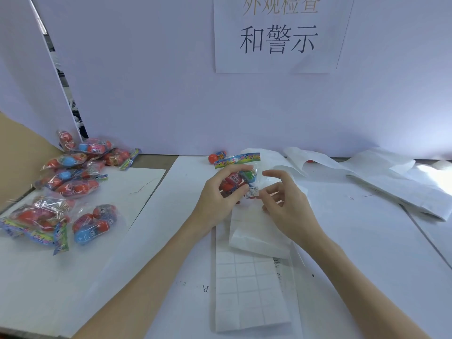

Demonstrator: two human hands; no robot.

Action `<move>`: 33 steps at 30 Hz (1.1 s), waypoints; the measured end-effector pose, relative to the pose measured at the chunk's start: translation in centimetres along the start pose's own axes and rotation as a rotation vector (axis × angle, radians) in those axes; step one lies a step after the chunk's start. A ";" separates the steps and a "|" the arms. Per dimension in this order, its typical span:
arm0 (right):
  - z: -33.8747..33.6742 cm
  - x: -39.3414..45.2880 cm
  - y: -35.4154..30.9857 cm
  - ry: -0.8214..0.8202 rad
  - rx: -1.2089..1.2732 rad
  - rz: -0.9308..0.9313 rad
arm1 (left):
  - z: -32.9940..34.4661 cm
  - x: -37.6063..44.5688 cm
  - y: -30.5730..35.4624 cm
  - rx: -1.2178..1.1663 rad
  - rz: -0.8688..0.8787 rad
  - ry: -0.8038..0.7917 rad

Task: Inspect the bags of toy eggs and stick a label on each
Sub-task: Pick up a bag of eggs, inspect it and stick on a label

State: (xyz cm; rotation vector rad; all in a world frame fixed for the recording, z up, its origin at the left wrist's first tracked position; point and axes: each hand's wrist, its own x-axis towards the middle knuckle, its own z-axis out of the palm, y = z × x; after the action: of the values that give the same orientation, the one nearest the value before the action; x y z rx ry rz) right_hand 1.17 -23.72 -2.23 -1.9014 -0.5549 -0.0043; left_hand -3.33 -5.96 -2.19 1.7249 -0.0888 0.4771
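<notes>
The left hand (221, 192) grips a bag of toy eggs (238, 176) above the tabletop's (367, 241) middle, a white label (252, 192) on it; the right hand (281, 199), fingers loosely curled, touches the label's edge; a label sheet (252, 285) lies below; other bags (66, 187) crowd the left edge; crumpled backing paper (396, 182) sprawls right.
</notes>
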 end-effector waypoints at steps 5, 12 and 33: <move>0.0 0.0 -0.1 0.013 0.003 0.055 | -0.8 0.4 0.2 -0.018 0.018 0.081; 0.0 -0.2 -1.6 -0.003 0.105 0.098 | -0.8 0.3 1.0 -0.115 0.035 -0.024; -1.7 0.1 -2.1 -0.111 0.206 0.159 | -0.5 0.2 1.2 -0.165 -0.036 -0.112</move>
State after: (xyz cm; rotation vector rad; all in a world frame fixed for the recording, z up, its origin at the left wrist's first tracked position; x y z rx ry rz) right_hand 0.87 -24.60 0.31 -1.7460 -0.4583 0.2536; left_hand -3.63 -5.72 -0.92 1.5874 -0.1724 0.3374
